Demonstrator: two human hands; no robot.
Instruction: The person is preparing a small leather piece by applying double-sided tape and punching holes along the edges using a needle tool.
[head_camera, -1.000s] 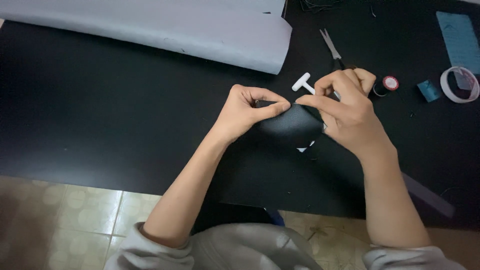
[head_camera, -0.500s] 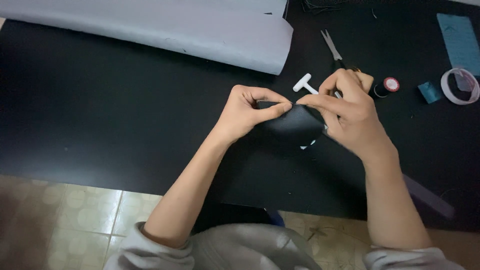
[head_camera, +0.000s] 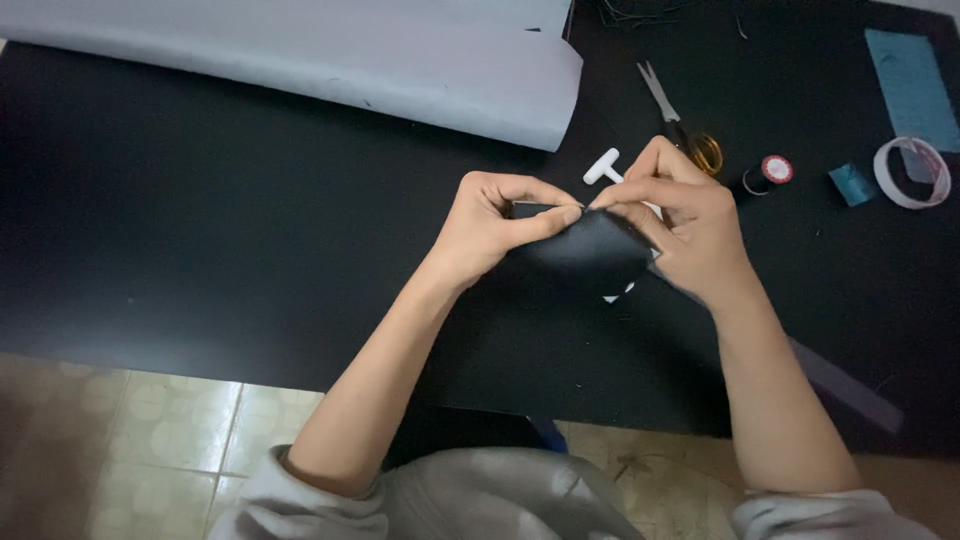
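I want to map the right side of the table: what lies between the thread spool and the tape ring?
In the head view, a small teal piece lies between the spool and the tape ring, on the black table.

White T-piece (head_camera: 604, 167) partly behind hands (head_camera: 590, 215)

Black matte surface (head_camera: 200, 230), wide, w/ tiled floor (head_camera: 130, 430) below its near edge. Large pale grey sheet, curled at one end (head_camera: 400, 70), along far edge. Metal scissors w/ yellow-tinted handles (head_camera: 680, 125) just right of sheet. Small white T-shaped plastic piece (head_camera: 603, 167) near scissors. Black thread spool w/ red top (head_camera: 768, 173). Small teal block (head_camera: 852, 185). Clear tape roll (head_camera: 912, 172). Light blue rectangular sheet (head_camera: 910, 85), far right corner.
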